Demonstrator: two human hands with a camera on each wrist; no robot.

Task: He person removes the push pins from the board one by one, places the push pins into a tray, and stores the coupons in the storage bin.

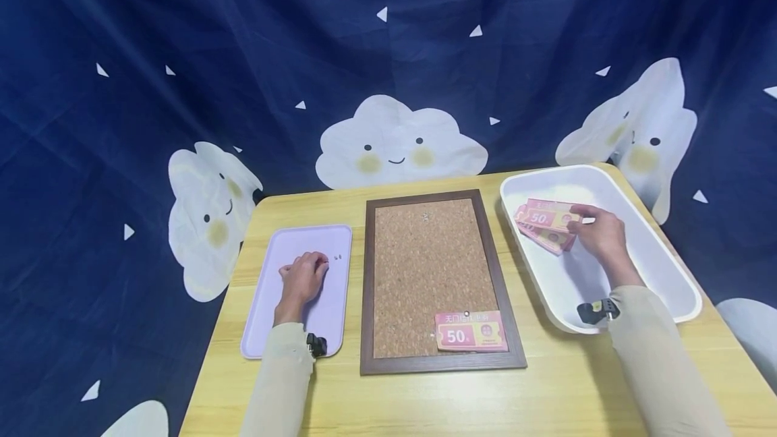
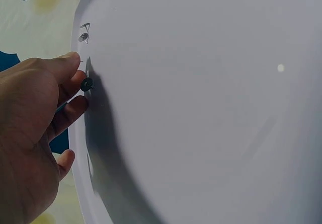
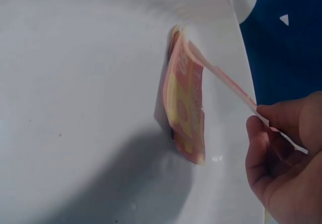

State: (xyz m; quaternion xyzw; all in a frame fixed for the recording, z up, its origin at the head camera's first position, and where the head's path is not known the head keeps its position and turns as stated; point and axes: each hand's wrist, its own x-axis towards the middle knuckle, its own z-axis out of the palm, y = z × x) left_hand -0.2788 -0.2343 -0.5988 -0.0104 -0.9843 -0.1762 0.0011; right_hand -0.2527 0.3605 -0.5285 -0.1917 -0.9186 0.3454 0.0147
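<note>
My left hand (image 1: 301, 278) is over the lilac tray (image 1: 279, 241), thumb and fingertips close together at a small metal thumbtack (image 2: 86, 84). A thin pin also shows at the thumb tip in the left wrist view. Beside the fingers lie two loose thumbtacks (image 2: 84, 32). At the other side, my right hand (image 1: 601, 235) pinches the end of a pink and yellow paper coupon (image 3: 231, 85), which tilts up from a small pile of coupons (image 3: 183, 103). That pile rests inside the white plastic bin (image 1: 662, 255).
Between the tray and bin lies a brown-framed corkboard (image 1: 431, 268). A coupon marked 50 (image 1: 470, 336) sits at its lower right, with a tack at its top edge. Small tacks (image 1: 425, 216) show near the board's top. A dark blue curtain (image 1: 364, 52) hangs behind the wooden table (image 1: 437, 403).
</note>
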